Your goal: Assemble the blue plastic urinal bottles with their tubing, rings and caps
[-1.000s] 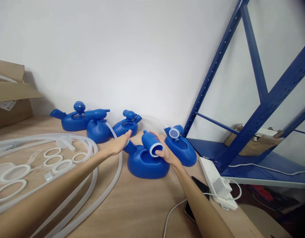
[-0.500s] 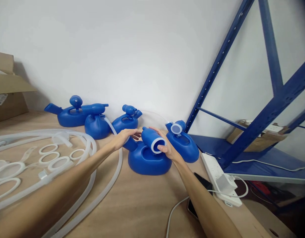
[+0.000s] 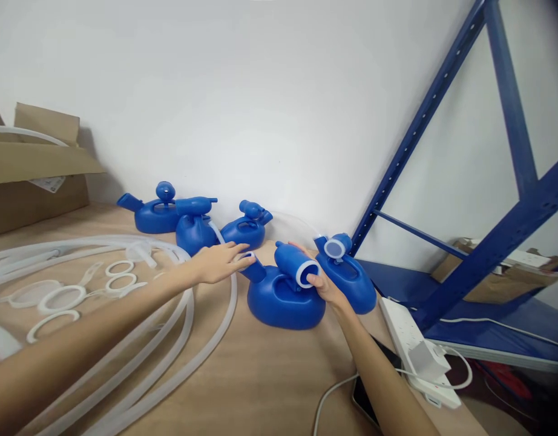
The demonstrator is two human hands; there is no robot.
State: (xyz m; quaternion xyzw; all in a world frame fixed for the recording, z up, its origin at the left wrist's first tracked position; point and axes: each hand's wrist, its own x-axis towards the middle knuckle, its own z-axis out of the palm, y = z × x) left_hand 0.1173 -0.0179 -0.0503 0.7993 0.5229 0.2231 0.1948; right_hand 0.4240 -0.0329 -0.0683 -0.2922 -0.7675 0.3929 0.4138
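Observation:
A squat blue plastic bottle (image 3: 285, 309) with a handle hole and a slanted spout (image 3: 254, 270) stands in front of me. My right hand (image 3: 321, 281) grips a blue cylindrical cup (image 3: 290, 259) above the bottle's handle. The cup has a white rim facing me and a narrow nozzle at its far end; my thumb is at the rim and the other fingers are mostly hidden behind it. My left hand (image 3: 222, 261) is open, palm down, its fingertips stretched out at the spout's mouth. Whether they touch the spout I cannot tell.
Several similar bottles (image 3: 156, 217) line the wall, another bottle (image 3: 349, 281) standing close on the right. Coiled clear tubing (image 3: 215, 336) and white rings (image 3: 61, 300) lie at left, before a cardboard box (image 3: 38, 200). A power strip (image 3: 403, 330), phone (image 3: 365, 393) and blue shelf (image 3: 442, 290) are at right.
My left hand has moved left, away from the cup's nozzle to the spout's mouth. My right hand keeps hold of the cup. The view has turned a little left.

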